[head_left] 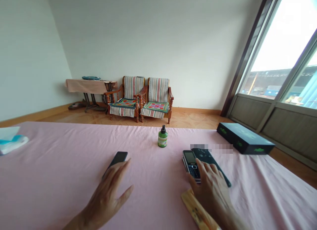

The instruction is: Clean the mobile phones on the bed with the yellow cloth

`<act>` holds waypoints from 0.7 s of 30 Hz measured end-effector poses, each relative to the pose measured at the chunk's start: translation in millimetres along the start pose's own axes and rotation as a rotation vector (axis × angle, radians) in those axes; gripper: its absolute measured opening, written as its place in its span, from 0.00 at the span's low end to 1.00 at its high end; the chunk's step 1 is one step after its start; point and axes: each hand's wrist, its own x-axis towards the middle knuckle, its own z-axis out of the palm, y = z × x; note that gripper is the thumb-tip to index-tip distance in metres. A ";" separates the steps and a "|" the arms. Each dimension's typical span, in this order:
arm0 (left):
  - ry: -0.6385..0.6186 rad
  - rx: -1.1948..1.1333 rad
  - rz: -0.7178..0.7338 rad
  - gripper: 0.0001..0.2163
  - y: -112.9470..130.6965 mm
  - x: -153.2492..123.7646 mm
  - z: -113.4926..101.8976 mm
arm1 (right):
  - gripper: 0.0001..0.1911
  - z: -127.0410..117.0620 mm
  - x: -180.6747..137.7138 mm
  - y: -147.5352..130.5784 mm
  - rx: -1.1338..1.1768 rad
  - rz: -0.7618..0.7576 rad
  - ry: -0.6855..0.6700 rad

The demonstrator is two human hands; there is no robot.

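Observation:
My left hand [109, 192] is open, its thumb spread away from the fingers. Under and just beyond those fingers lies a slim black phone-like object [119, 157], partly hidden by them. To the right, a keypad mobile phone [190, 159] with a small screen sits between the thumb and fingers of my right hand [210, 182]. A flat dark case or board [204, 154] lies beside it, partly beneath the fingers. Below my right wrist is a yellowish, flat, long item [195, 208] with dark markings; its kind is unclear.
A green spray bottle [162, 139] stands upright mid-table on the pink cloth [153, 190]. At the right rests a black box [245, 137], at the far left a white-and-blue packet [12, 141]. Two wooden chairs [155, 91] and a cloth-covered sewing table [91, 86] stand beyond.

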 end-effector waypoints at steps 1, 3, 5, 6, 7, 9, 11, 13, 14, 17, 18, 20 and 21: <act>-0.035 -0.024 0.036 0.31 2.9 -2.4 1.4 | 0.24 -2.2 2.9 -2.5 -0.016 0.000 -0.013; -0.114 -0.086 0.057 0.30 8.8 -6.0 3.6 | 0.24 -4.0 8.6 -7.2 -0.043 -0.007 -0.034; -0.184 -0.176 0.013 0.29 16.0 -6.2 4.5 | 0.24 -2.0 13.0 -10.7 -0.056 -0.016 -0.047; -0.210 -0.235 -0.020 0.28 20.4 -4.9 4.4 | 0.24 0.1 14.6 -11.9 -0.055 -0.019 -0.048; -0.233 -0.301 -0.060 0.27 25.5 -2.9 4.2 | 0.25 2.7 15.7 -12.7 -0.050 -0.021 -0.044; -0.278 -0.444 -0.140 0.24 37.0 2.2 4.4 | 0.24 8.2 16.5 -13.3 -0.031 -0.021 -0.024; -0.316 -0.581 -0.236 0.21 49.1 7.1 6.7 | 0.23 13.1 15.5 -12.9 -0.008 -0.018 0.004; -0.376 -0.705 -0.331 0.18 60.1 10.8 12.3 | 0.21 16.9 13.2 -12.8 0.018 -0.016 0.031; -0.403 -0.757 -0.381 0.16 65.0 12.1 16.2 | 0.21 18.5 11.5 -13.2 0.037 -0.016 0.046; -0.440 -0.942 -0.519 0.17 77.1 15.8 30.0 | 0.23 23.2 4.6 -18.4 0.154 -0.040 0.094; -0.449 -1.030 -0.554 0.20 80.6 17.3 34.3 | 0.25 24.8 1.7 -21.7 0.212 -0.061 0.112; -0.456 -1.222 -0.614 0.27 87.4 20.9 40.8 | 0.29 27.9 -4.5 -30.1 0.337 -0.126 0.148; -0.455 -1.308 -0.641 0.31 90.7 22.9 42.6 | 0.32 29.3 -7.6 -34.7 0.397 -0.167 0.161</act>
